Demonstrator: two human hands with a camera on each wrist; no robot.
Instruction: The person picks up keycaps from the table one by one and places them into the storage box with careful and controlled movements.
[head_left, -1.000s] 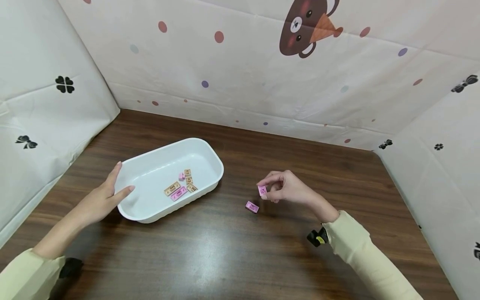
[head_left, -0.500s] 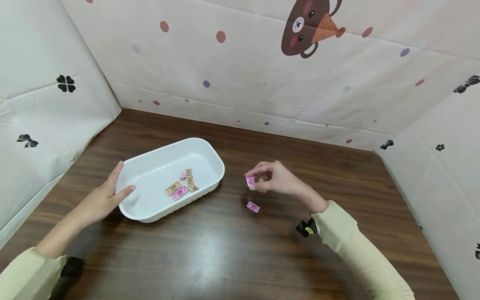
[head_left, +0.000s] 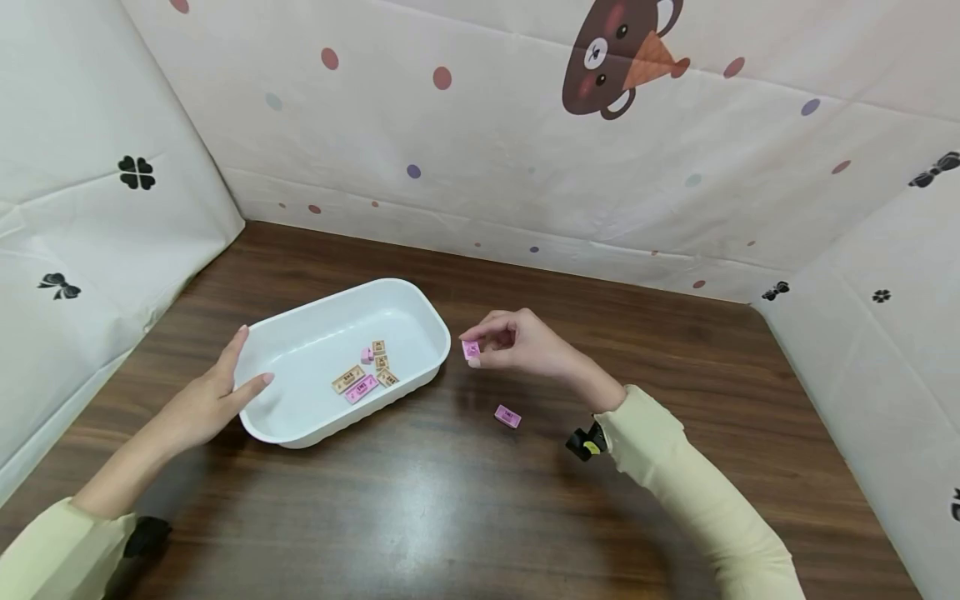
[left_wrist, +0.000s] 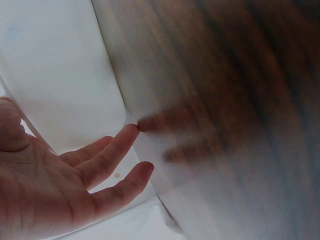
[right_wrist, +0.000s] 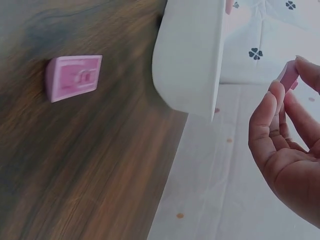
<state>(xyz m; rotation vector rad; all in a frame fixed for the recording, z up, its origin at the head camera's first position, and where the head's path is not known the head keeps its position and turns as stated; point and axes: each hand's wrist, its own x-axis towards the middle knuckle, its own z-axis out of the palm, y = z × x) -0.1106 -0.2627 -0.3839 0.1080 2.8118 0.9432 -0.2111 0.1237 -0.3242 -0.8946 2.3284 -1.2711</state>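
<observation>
My right hand [head_left: 521,342] pinches a small pink square block [head_left: 471,350] with dark print, just right of the white plastic basin's rim [head_left: 447,333]. In the right wrist view the block [right_wrist: 289,76] sits between thumb and fingertips, above the table. My left hand [head_left: 202,404] rests at the basin's left end, its thumb reaching over the rim and its fingers along the outside. In the left wrist view its fingers [left_wrist: 107,157] look extended and spread. Inside the basin lie a pink rectangular block [head_left: 362,389], a tan rectangular block [head_left: 348,379], a small pink block [head_left: 367,356] and several tan blocks.
A pink rectangular block [head_left: 507,416] lies on the dark wooden table [head_left: 420,517], right of the basin and nearer the front. White patterned cloth [head_left: 487,150] walls in the table at the back and both sides.
My right hand has moved left and slightly away from me with the pink square block, from above the loose pink block to beside the basin. The left hand and basin have stayed put.
</observation>
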